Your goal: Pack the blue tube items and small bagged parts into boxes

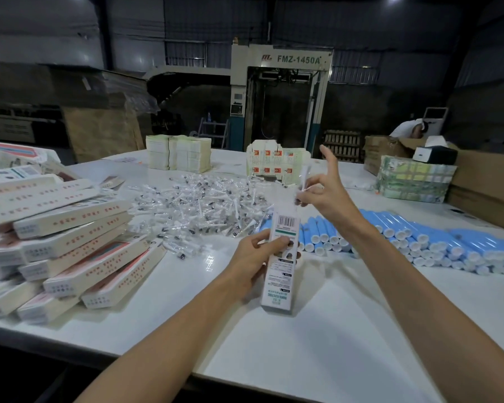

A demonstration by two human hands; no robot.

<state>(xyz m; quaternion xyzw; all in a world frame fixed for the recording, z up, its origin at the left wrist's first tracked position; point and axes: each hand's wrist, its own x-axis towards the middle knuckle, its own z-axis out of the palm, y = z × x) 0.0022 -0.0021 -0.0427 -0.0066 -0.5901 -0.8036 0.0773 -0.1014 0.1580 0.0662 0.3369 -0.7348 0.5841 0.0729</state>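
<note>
- A single camera sits on the person's head, at the near edge of the white table (pixel 346 330).
- It faces forward and tips down across the tabletop, and both forearms enter from the bottom of the frame.
- It is closest to the middle of the picture. There the left hand (pixel 253 257) grips a box (pixel 284 225) and the right hand (pixel 329 196) pinches a small bagged part (pixel 304 178).
- The wide lens curves the table's edges and reaches across the hall to the tall machine (pixel 280 91) marked FMZ-1450A.
</note>
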